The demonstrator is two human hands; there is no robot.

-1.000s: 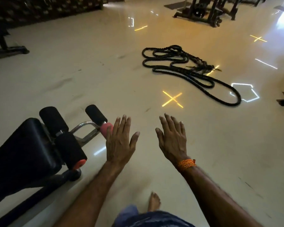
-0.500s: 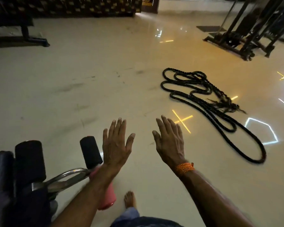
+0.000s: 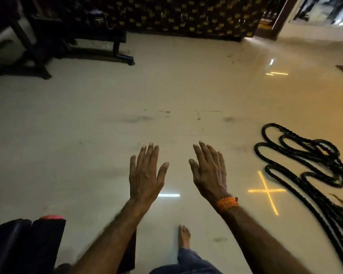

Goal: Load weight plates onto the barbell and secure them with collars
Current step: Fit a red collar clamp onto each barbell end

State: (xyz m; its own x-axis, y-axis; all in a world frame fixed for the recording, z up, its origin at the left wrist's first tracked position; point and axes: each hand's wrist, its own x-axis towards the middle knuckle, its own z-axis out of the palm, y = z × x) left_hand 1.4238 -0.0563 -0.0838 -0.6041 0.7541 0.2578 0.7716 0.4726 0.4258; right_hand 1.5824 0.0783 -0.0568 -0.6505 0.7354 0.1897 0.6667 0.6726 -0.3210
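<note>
My left hand [image 3: 146, 176] is stretched out in front of me, palm down, fingers apart and holding nothing. Beside it my right hand [image 3: 210, 174] is held out the same way, with an orange thread band at the wrist. Both hover above a pale shiny floor [image 3: 87, 145]. No barbell, weight plate or collar shows in this view.
A black padded bench with a red-tipped roller [image 3: 28, 244] sits at the lower left. A thick black rope [image 3: 309, 171] lies coiled on the right. Dark machine frames [image 3: 67, 42] and a patterned wall [image 3: 186, 14] stand at the back. My bare foot [image 3: 184, 236] is below the hands.
The view has swung left and up: the rope slid to the right edge, the bench dropped to the lower-left corner, and the back wall came into view. Both hands stay open and outstretched.
</note>
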